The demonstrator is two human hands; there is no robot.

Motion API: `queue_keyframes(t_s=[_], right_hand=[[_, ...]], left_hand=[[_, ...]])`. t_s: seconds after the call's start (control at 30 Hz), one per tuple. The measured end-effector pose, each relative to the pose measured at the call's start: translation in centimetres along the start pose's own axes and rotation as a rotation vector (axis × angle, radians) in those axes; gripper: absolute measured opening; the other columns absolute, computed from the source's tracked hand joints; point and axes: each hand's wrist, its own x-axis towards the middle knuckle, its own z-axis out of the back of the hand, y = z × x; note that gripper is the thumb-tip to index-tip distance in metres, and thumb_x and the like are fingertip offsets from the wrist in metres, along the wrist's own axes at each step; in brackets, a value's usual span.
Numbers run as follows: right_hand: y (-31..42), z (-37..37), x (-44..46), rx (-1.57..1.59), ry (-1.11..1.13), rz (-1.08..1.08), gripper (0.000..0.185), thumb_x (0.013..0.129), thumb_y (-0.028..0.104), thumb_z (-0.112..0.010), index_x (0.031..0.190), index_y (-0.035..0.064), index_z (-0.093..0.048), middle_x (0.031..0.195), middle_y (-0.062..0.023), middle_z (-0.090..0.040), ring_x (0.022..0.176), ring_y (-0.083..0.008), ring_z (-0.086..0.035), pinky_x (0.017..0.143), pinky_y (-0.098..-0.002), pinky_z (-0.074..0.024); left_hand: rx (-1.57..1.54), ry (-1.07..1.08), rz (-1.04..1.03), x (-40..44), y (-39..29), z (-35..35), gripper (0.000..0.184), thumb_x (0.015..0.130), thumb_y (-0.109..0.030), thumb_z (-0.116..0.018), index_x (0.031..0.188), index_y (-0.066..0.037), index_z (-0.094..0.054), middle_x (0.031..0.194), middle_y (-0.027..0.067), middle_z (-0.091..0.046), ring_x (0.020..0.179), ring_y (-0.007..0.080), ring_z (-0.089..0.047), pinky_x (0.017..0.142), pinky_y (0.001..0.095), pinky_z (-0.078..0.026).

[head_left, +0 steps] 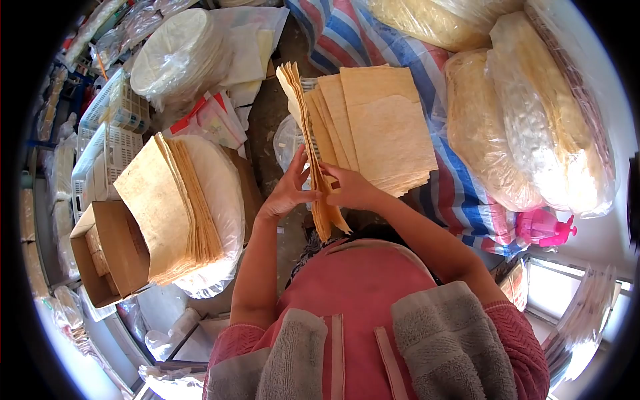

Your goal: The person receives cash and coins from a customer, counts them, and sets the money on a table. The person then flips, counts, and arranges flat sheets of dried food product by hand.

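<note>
In front of my body stands an upright stack of thin tan sheets [312, 147], seen nearly edge-on; they look like folded flatbread. My left hand [291, 189] has its fingers and thumb against the stack's left side. On the other side, my right hand [348, 188] pinches the lower part of the same sheets. Just beyond the right hand, a fanned pile of tan sheets [383, 123] lies overlapping. To the left, another thick stack of sheets [170, 207] leans on a round, plastic-wrapped white pile [223, 207].
An open cardboard box [110, 253] and white plastic baskets [110, 150] stand at the left. Farther back is a wrapped round stack [177, 57]. Striped sheeting [437, 87] runs along the right, below large plastic bags [533, 113]. A pink pump bottle [543, 228] stands near them.
</note>
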Motion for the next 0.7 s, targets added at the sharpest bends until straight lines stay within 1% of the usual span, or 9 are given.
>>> queue_keyframes(t_s=[0.1, 0.13, 0.2, 0.3, 0.4, 0.43, 0.5, 0.63, 0.7], right_hand=[[0.6, -1.6, 0.2, -0.221, -0.212, -0.054, 0.074, 0.071, 0.019, -0.064, 0.134, -0.0006, -0.03, 0.117, -0.0232, -0.053, 0.105, -0.0309, -0.055, 0.085, -0.0359, -0.0464], [0.6, -2.0, 0.5, -0.284, -0.286, -0.065, 0.07, 0.073, 0.019, -0.062, 0.133, -0.0005, -0.032, 0.112, -0.0247, -0.056, 0.101, -0.0335, -0.057, 0.082, -0.0365, -0.0474], [0.4, -2.4, 1.4, -0.312, -0.435, -0.052, 0.05, 0.073, 0.017, -0.06, 0.118, -0.0003, -0.045, 0.095, -0.0246, -0.059, 0.088, -0.0376, -0.059, 0.075, -0.0401, -0.0478], [-0.1, -2.5, 2.5, -0.396, -0.507, -0.026, 0.023, 0.074, 0.014, -0.058, 0.092, 0.0004, -0.055, 0.077, -0.0235, -0.06, 0.075, -0.0407, -0.058, 0.066, -0.0445, -0.0464], [-0.3, -2.5, 2.9, -0.413, -0.547, 0.06, 0.012, 0.073, 0.012, -0.057, 0.073, 0.0007, -0.052, 0.067, -0.023, -0.056, 0.068, -0.0418, -0.056, 0.06, -0.0472, -0.044], [-0.2, -2.4, 3.0, -0.402, -0.569, 0.098, 0.013, 0.072, 0.012, -0.056, 0.069, 0.0007, -0.05, 0.064, -0.023, -0.055, 0.066, -0.0421, -0.056, 0.059, -0.0479, -0.0432], [0.5, -1.5, 3.0, -0.458, -0.565, 0.157, 0.01, 0.072, 0.01, -0.055, 0.07, 0.0008, -0.051, 0.066, -0.0229, -0.055, 0.067, -0.0417, -0.056, 0.059, -0.0475, -0.0435], [3.0, 1.9, 2.0, -0.515, -0.545, 0.227, 0.01, 0.072, 0.009, -0.053, 0.077, 0.0007, -0.056, 0.069, -0.023, -0.057, 0.069, -0.0408, -0.057, 0.06, -0.0459, -0.045], [2.7, 5.2, 2.1, -0.445, -0.43, 0.159, 0.022, 0.072, 0.009, -0.053, 0.091, 0.0018, -0.061, 0.076, -0.0223, -0.061, 0.073, -0.0372, -0.061, 0.064, -0.0425, -0.0487]], left_hand=[[0.068, -0.006, -0.05, 0.2, 0.1, -0.5, 0.107, 0.063, -0.002, -0.07, 0.144, -0.014, -0.001, 0.148, 0.0157, -0.009, 0.135, 0.0334, -0.015, 0.1, 0.0413, -0.032], [0.095, -0.055, -0.019, 0.3, -0.2, -0.9, 0.102, 0.065, -0.004, -0.068, 0.144, -0.013, -0.003, 0.146, 0.0168, -0.016, 0.132, 0.0338, -0.022, 0.097, 0.041, -0.035], [0.152, -0.151, 0.044, 0.3, -0.9, -2.0, 0.094, 0.07, -0.009, -0.065, 0.144, -0.012, -0.006, 0.141, 0.0192, -0.029, 0.127, 0.0345, -0.035, 0.092, 0.0405, -0.04], [0.673, -0.571, -0.036, 1.7, 1.0, -3.1, 0.071, 0.073, -0.017, -0.062, 0.135, -0.006, -0.03, 0.114, 0.0254, -0.054, 0.103, 0.0371, -0.056, 0.079, 0.0403, -0.046], [0.879, -0.61, -0.019, 1.7, 0.1, -3.3, 0.043, 0.073, -0.019, -0.061, 0.111, -0.001, -0.051, 0.089, 0.0259, -0.061, 0.086, 0.0408, -0.059, 0.073, 0.0406, -0.048], [0.897, -0.649, -0.069, 1.4, -0.2, -3.3, 0.036, 0.074, -0.017, -0.06, 0.105, -0.001, -0.052, 0.086, 0.0254, -0.061, 0.084, 0.0414, -0.059, 0.071, 0.0407, -0.048], [0.934, -0.725, -0.166, 0.3, -0.5, -2.8, 0.022, 0.074, -0.012, -0.057, 0.092, 0.0, -0.055, 0.081, 0.0243, -0.061, 0.08, 0.0424, -0.059, 0.068, 0.041, -0.048], [0.715, -0.715, -0.311, -1.7, -1.1, 0.2, 0.02, 0.075, -0.005, -0.052, 0.093, 0.002, -0.055, 0.085, 0.0235, -0.062, 0.082, 0.0388, -0.061, 0.068, 0.0398, -0.048], [0.675, -0.729, -0.315, -2.5, -2.0, 1.0, 0.021, 0.074, -0.003, -0.051, 0.095, 0.002, -0.054, 0.084, 0.024, -0.062, 0.083, 0.0366, -0.062, 0.067, 0.0392, -0.048]])
